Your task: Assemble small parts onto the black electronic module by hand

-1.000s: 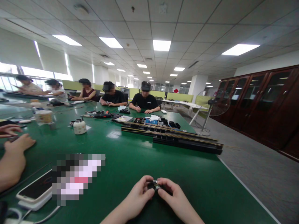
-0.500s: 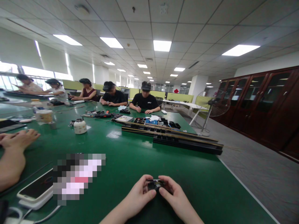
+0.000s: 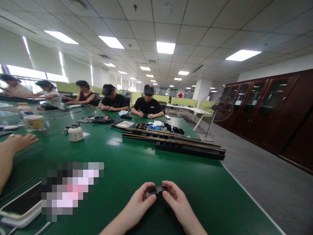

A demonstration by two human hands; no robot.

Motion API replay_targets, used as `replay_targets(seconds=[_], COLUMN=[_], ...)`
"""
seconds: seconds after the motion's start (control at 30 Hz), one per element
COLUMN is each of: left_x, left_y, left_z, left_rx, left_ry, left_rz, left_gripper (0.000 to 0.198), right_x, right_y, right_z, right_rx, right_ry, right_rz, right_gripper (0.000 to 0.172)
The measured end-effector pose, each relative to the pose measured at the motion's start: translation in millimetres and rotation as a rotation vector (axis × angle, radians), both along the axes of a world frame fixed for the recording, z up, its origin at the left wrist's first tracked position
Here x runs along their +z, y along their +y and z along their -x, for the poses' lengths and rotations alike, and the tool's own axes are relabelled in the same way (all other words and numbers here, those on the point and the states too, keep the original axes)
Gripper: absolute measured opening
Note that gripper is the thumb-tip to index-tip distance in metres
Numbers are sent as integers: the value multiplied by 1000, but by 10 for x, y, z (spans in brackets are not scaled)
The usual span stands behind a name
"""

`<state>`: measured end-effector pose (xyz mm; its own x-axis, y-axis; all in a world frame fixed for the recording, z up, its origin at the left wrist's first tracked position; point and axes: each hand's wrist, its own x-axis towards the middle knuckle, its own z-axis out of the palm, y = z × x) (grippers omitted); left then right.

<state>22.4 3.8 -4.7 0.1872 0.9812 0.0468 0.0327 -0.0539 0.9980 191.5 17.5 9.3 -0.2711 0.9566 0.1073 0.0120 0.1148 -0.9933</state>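
A small black part with a brownish-gold strip on top (image 3: 158, 189) is held between my two hands, just above the green table (image 3: 117, 176). My left hand (image 3: 143, 197) grips its left end between thumb and fingertips. At the other end, the thumb and fingers of my right hand (image 3: 174, 195) close round it. The part's exact kind is too small to make out, and my fingers hide both its ends.
Long black rails (image 3: 190, 150) with thin brass-coloured rods lie across the table ahead. To the left are a white jar (image 3: 75, 133), a phone (image 3: 23, 199) and a co-worker's hand (image 3: 21, 142). Several people sit opposite. A floor fan (image 3: 216, 111) stands at right.
The small black part has turned a little, and its brownish-gold strip shows more clearly. The view has swung slightly right, so the surroundings appear further left. Both hands keep hold.
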Motion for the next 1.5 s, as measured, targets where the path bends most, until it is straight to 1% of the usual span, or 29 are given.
replay_targets(seconds=[0.1,0.17,0.23,0.33,0.4,0.47,0.6,0.7,0.8,0.9,0.97,1.03,1.17,1.4,1.5], left_x=[4,-7,-14,2,21,36,52,67,79,69,51,26,-15,4,-25], left_y=[-7,-4,1,-2,-12,-25,-47,-50,-42,-31,-25,-18,-7,-14,-9], left_z=[-2,1,6,6,0,-8,-24,-24,-15,-7,-7,-8,-8,1,4], left_rx=[2,-15,-24,-21,-21,-29,-32,-28,-31,-32,-28,-22,-24,-28,-48], left_ry=[-21,-36,-31,6,28,44,82,73,43,39,39,41,55,66,59], left_rz=[8,10,2,-16,-21,-24,-20,-16,-2,10,2,-10,-19,-15,-34], left_gripper=[51,52,49,43,39,36,33,34,33,34,34,34,34,33,32], right_x=[-9,-13,-10,14,41,71,117,116,53,-53,-108,-131,-111,-108,-99], right_y=[-1,-7,-18,-44,-63,-78,-97,-102,-77,-24,7,22,16,44,40], right_z=[-1,-2,0,11,19,26,29,25,13,-6,-15,-17,-4,-1,-8], right_rx=[6,13,20,26,22,17,9,9,-8,-35,-29,-18,32,67,88], right_ry=[-39,-89,-150,-240,-290,-327,-366,-349,-287,-208,-170,-152,-141,-88,-105], right_rz=[-24,-48,-98,-215,-268,-279,-275,-272,-221,-120,-68,-50,-53,-21,-24], right_gripper=[40,37,32,25,24,24,25,26,29,38,41,41,40,42,41])
